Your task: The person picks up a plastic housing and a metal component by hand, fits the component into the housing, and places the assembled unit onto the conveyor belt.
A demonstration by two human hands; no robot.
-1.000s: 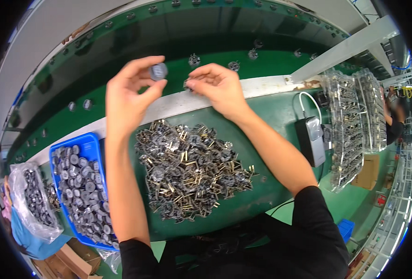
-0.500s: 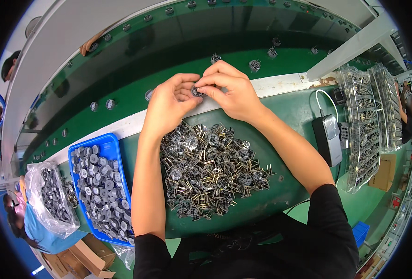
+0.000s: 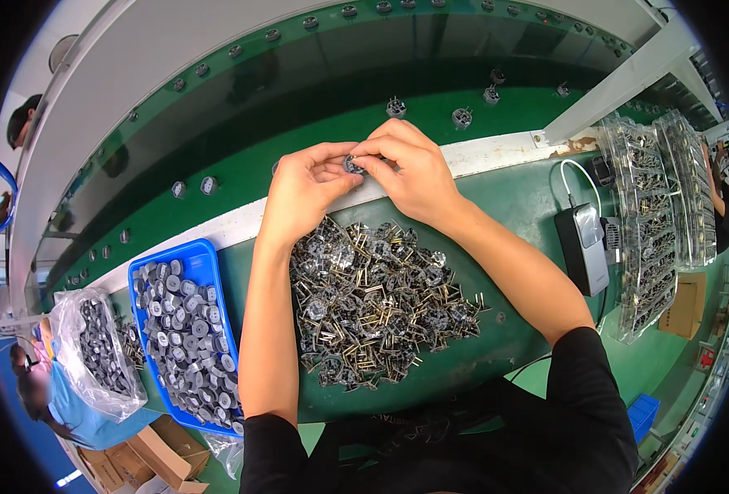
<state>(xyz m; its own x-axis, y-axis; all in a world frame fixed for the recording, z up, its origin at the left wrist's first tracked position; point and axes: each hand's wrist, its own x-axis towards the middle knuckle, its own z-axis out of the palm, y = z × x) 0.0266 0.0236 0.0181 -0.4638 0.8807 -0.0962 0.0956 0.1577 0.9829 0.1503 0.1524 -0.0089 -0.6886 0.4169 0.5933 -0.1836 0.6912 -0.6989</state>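
Both my hands meet above the white rail, holding one small round dark grey part with components on its face [image 3: 353,164]. The fingers of my left hand [image 3: 299,188] curl around its left side. My right hand [image 3: 411,171] pinches it from the right with thumb and fingertips; the fingers partly hide it. Below my hands, between my forearms, lies a heap of small circuit-board assemblies with brass-coloured pins [image 3: 381,305]. A blue tray [image 3: 229,329] full of round grey plastic caps [image 3: 185,317] stands left of my left forearm.
Beyond the white rail [image 3: 496,155] runs a green belt [image 3: 249,169] carrying spaced round parts [image 3: 462,118]. At right are a black-and-grey power bank [image 3: 582,247] with a white cable and clear packs of assemblies [image 3: 648,222]. A plastic bag [image 3: 101,354] lies left; people sit farther off.
Parts on the belt have shifted slightly right. Another person's hand at the belt's upper left is gone from view. My hands keep the same grip, and the whole view has shifted a little.
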